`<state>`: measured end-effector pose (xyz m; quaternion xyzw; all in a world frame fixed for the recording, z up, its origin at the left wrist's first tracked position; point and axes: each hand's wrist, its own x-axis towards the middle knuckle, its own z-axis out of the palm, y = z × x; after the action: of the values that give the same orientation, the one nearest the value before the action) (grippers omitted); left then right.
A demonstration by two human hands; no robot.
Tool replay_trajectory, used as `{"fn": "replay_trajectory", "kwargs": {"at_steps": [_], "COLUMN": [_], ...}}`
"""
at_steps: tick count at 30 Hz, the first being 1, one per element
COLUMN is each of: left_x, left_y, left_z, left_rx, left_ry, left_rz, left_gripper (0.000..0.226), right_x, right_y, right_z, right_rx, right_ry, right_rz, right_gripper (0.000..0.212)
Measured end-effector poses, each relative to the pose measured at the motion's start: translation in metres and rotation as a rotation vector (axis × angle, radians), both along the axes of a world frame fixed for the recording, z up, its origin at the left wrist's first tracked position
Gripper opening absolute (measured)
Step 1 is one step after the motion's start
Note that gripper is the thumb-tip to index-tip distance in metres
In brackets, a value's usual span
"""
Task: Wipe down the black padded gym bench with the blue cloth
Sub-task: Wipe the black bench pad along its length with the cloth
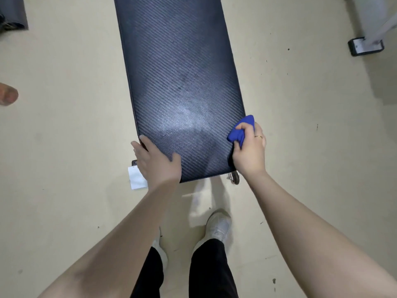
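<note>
The black padded bench point(178, 78) runs away from me, its woven-pattern top shining with a damp patch near the close end. My right hand point(250, 150) grips the bunched blue cloth point(241, 131) against the bench's near right edge. My left hand point(155, 160) rests flat over the near left corner, fingers straight along the side and thumb on the top.
A white label point(137, 179) and a bench foot show under the left corner, and a small wheel point(234, 178) under the right one. My feet stand on the beige floor just behind the bench. A grey machine base point(366, 47) sits far right, a dark mat point(14, 12) far left.
</note>
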<state>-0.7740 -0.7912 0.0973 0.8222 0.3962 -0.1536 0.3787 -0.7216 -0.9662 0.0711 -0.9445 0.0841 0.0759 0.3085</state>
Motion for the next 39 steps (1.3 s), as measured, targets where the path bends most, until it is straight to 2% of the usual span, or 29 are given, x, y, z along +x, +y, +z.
{"fn": "replay_trajectory", "kwargs": {"at_steps": [2,8,12,15,18,20,22,30,34,37,39], "left_x": [0.0,0.019,0.036,0.042,0.04,0.039,0.042,0.084,0.091,0.097,0.106], "left_y": [-0.011,-0.016,-0.013,-0.016,-0.02,-0.023,-0.027,-0.041,-0.043,-0.038,-0.029], "left_z": [0.005,0.009,0.003,-0.003,-0.002,0.001,0.004,-0.006,0.006,0.02,0.025], "left_rx": [0.088,0.174,0.233,0.228,0.17,0.187,0.199,0.252,0.204,0.175,0.162], "left_ry": [0.025,-0.001,-0.04,-0.074,-0.079,-0.059,-0.048,-0.116,-0.073,-0.057,-0.054], "left_rz": [-0.053,-0.148,-0.188,-0.181,-0.163,-0.179,-0.193,-0.276,-0.291,-0.324,-0.337], "left_gripper": [0.09,0.108,0.112,0.108,0.103,0.102,0.102,0.102,0.101,0.099,0.097], "right_x": [-0.001,-0.04,0.022,0.067,0.042,0.007,0.0,0.11,0.075,0.055,0.066], "right_y": [0.003,-0.006,0.006,0.004,-0.016,-0.029,-0.032,0.001,-0.02,-0.028,-0.015], "right_z": [0.002,0.008,0.003,-0.001,-0.002,-0.002,-0.001,-0.006,-0.004,-0.001,0.005], "right_rx": [0.061,0.25,0.282,0.347,0.504,0.463,0.427,0.383,0.422,0.34,0.285], "right_ry": [0.044,0.134,0.094,0.078,0.109,0.187,0.214,0.083,0.144,0.259,0.26], "right_rz": [-0.052,-0.108,-0.153,-0.09,0.033,0.061,0.033,0.049,0.134,0.064,0.026], "right_gripper": [0.037,0.029,0.031,0.029,0.021,0.015,0.02,0.026,0.024,0.021,0.022]}}
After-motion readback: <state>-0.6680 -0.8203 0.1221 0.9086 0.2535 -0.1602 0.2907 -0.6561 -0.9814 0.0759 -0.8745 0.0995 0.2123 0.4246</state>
